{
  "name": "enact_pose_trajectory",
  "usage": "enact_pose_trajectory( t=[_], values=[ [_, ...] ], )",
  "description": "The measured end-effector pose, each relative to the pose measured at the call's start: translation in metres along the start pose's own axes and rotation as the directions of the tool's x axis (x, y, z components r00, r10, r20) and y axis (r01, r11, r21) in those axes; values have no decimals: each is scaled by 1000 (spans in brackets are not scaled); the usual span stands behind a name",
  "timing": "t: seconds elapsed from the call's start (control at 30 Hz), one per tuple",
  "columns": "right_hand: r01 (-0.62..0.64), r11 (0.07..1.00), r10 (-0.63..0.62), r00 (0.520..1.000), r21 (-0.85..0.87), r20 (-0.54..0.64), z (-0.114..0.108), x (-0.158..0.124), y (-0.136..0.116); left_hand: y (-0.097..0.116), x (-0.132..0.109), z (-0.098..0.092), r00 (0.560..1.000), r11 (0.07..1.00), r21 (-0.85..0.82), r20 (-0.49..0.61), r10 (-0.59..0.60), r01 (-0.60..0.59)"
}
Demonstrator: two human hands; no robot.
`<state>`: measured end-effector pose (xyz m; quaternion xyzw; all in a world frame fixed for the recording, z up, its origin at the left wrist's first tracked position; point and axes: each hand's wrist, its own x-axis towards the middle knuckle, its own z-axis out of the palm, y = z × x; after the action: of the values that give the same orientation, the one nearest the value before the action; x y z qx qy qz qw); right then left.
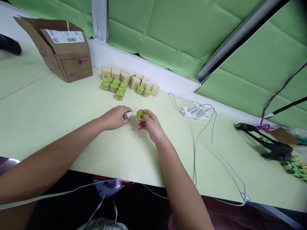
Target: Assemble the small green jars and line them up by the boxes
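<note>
In the middle of the table, my right hand (149, 126) has its fingers closed around a small clear container with a green lid (141, 115). The container lies on its side, its clear end pointing toward my left hand (114, 118). My left hand is curled around a small whitish rounded piece (128, 114), whose kind I cannot make out. It is close to the container's clear end; whether they touch is unclear. Beyond my hands stand several similar green-lidded containers (120, 94) with yellow loops on top. Behind them is a row of small cardboard boxes (135, 82).
An open cardboard carton (74, 65) stands at the back left. A white power strip (195, 113) with cables lies right of my hands. Farther right are a black stand-like object (266, 142) and a pile of green pieces (294, 169). The table's front edge (144, 182) is close to me.
</note>
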<state>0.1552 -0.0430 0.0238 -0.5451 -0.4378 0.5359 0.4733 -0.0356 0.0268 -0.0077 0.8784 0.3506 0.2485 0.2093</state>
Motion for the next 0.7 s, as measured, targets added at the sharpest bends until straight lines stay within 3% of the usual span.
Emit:
enact_pose_trajectory(
  t=[0.17, 0.27, 0.37, 0.47, 0.7],
  values=[
    [7, 999, -8, 1000, -53, -19, 0, 2, 3, 3, 0, -1, 999, 999, -48, -32, -25, 24],
    [3, 998, -4, 1000, -64, -18, -1, 4, 5, 6, 2, -4, 983, 996, -77, -172, -63, 50],
    [-12, 1000, 12, 1000, -28, -15, -2, 5, 4, 11, 4, -11, 930, 993, -101, -355, -93, 61],
    [-3, 1000, 3, 1000, 6, -2, -3, 2, 2, 17, 5, -15, 889, 991, -134, -452, -66, 5],
    [60, 995, -70, 987, 76, 148, -1, -4, 1, 32, -1, -12, 927, 970, -207, -371, 44, -129]
  ],
)
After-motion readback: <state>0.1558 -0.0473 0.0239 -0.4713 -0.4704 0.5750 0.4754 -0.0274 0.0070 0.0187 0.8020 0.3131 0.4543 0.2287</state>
